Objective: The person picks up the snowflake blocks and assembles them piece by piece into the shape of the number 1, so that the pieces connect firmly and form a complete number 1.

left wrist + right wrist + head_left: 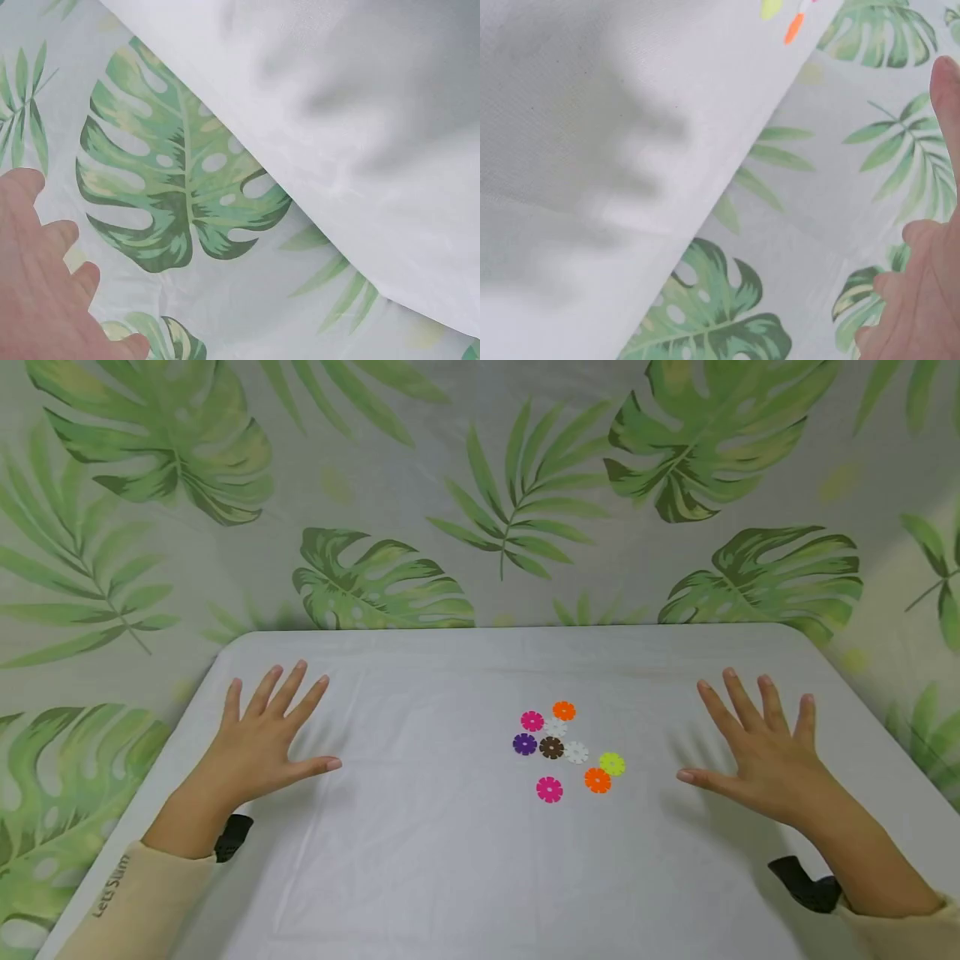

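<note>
My left hand [258, 747] hovers above the left side of the table, fingers spread and straight, holding nothing. On the opposite side my right hand [772, 760] is also spread out and holds nothing. Between them, nearer the right hand, lie several small flat notched discs: a purple disc [525, 744], a brown disc [552, 747], a yellow-green disc [612, 764], plus pink, orange and white ones. Neither hand touches any. The left wrist view shows part of the left hand [45, 285]; the right wrist view shows the right hand [922, 292] and blurred disc edges at the top.
A white cloth covers the table [420, 860], which has rounded far corners. Behind it hangs a leaf-patterned cloth [540, 593]. Black straps [234, 837] show at both wrists, by the cream sleeves [142, 902].
</note>
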The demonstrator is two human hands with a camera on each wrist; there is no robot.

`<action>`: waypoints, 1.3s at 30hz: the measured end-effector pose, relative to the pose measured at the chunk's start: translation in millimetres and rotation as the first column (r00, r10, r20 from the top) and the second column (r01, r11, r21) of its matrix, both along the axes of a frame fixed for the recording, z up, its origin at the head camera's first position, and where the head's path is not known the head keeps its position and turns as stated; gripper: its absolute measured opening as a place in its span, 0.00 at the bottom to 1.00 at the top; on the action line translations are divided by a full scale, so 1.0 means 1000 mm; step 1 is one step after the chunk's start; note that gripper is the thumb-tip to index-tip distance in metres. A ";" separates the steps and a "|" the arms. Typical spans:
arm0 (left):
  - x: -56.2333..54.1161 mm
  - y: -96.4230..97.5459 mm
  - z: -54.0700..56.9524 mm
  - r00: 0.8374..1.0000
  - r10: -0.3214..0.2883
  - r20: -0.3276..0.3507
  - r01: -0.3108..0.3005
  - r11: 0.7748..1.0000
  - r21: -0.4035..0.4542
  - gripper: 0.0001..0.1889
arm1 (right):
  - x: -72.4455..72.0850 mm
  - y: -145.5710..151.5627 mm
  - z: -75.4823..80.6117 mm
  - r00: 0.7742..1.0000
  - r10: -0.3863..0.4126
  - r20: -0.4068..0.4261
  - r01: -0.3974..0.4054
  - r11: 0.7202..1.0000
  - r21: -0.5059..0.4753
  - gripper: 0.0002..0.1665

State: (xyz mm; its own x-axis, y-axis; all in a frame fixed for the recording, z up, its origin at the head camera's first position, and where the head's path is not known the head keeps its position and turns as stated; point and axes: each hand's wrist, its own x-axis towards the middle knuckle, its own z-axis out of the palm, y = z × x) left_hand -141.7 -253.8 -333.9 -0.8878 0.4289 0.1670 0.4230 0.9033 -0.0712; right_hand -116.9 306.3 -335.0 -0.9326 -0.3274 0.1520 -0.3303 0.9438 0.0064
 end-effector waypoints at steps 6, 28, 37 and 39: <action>-0.004 0.006 0.000 0.994 -0.092 -0.062 0.094 0.995 0.029 0.52 | -0.003 -0.005 0.001 0.998 0.060 -0.030 -0.062 0.997 -0.037 0.64; -0.016 0.057 -0.004 0.968 -0.241 -0.074 0.250 0.879 0.407 0.57 | -0.021 -0.030 -0.015 0.961 0.270 -0.051 -0.269 0.888 -0.374 0.67; -0.015 0.082 -0.009 0.959 -0.279 0.045 0.195 0.769 0.609 0.56 | -0.021 -0.036 -0.021 0.963 0.217 0.157 -0.116 0.866 -0.486 0.57; -0.016 0.087 -0.011 0.955 -0.292 0.047 0.198 0.749 0.632 0.55 | -0.021 -0.036 -0.024 0.962 0.220 0.161 -0.116 0.864 -0.490 0.54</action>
